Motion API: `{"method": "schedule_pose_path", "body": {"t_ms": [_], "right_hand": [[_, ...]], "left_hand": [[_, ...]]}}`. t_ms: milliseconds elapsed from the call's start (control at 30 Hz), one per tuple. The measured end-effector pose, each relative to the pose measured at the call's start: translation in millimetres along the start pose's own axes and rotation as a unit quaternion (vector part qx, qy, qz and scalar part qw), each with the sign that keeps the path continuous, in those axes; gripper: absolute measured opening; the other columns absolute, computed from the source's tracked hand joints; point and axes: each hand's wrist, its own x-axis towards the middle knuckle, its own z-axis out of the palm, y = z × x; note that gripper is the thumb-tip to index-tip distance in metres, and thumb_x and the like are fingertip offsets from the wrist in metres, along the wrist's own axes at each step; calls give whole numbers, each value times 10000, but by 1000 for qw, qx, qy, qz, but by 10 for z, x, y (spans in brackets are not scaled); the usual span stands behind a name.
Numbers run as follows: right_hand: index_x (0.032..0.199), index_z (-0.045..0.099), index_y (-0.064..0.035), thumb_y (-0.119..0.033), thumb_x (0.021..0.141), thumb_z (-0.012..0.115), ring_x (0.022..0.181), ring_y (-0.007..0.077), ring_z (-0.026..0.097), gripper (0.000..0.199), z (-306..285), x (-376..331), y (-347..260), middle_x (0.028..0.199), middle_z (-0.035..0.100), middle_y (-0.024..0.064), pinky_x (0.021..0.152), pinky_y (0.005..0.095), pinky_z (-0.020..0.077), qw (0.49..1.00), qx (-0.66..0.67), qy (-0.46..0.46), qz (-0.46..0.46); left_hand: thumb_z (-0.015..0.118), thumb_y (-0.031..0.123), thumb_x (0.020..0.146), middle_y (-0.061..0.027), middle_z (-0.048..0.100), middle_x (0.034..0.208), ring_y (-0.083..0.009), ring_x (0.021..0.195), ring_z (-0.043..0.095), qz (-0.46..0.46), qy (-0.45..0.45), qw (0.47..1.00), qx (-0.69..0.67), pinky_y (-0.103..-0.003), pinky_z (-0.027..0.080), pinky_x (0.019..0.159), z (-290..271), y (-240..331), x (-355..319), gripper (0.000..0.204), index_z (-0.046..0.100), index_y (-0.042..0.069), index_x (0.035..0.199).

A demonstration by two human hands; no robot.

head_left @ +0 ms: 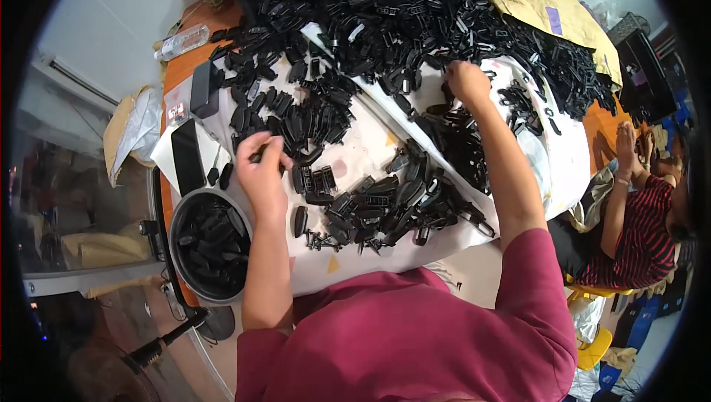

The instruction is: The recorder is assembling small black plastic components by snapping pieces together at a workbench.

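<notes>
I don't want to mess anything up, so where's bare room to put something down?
White cloth shows bare between the left black-part pile and the slanting white strip, and along the cloth's front edge. The back heap is crowded.

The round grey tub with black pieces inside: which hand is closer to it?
Left. The left hand is just past the round grey tub's far right edge; the right hand is much farther right, by the big pile of black plastic parts.

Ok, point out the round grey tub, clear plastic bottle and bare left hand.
Round grey tub [174,248], head view: left rim.
Clear plastic bottle [184,42], head view: mid-body.
Bare left hand [262,169], head view: middle of the hand.
</notes>
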Motion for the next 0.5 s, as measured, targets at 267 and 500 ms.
{"method": "schedule_pose_path", "body": {"t_ms": [267,500], "right_hand": [[842,642,-36,-148,709,512,857,326,588,217,134,177,-214,926,623,152,748,369,479,988,-116,-49,-89],[881,647,-113,-131,684,546,823,326,599,222,63,-160,-78,873,615,189,712,375,479,997,55,-48,-41]], "left_hand": [[662,173,692,-83,612,783,-267,729,585,182,-124,789,574,-362,457,640,58,-35,-211,115,658,76,755],[666,233,691,-103,548,902,-264,796,552,172,-206,640,720,-354,474,668,361,-151,-280,190,653,48,733]]}}
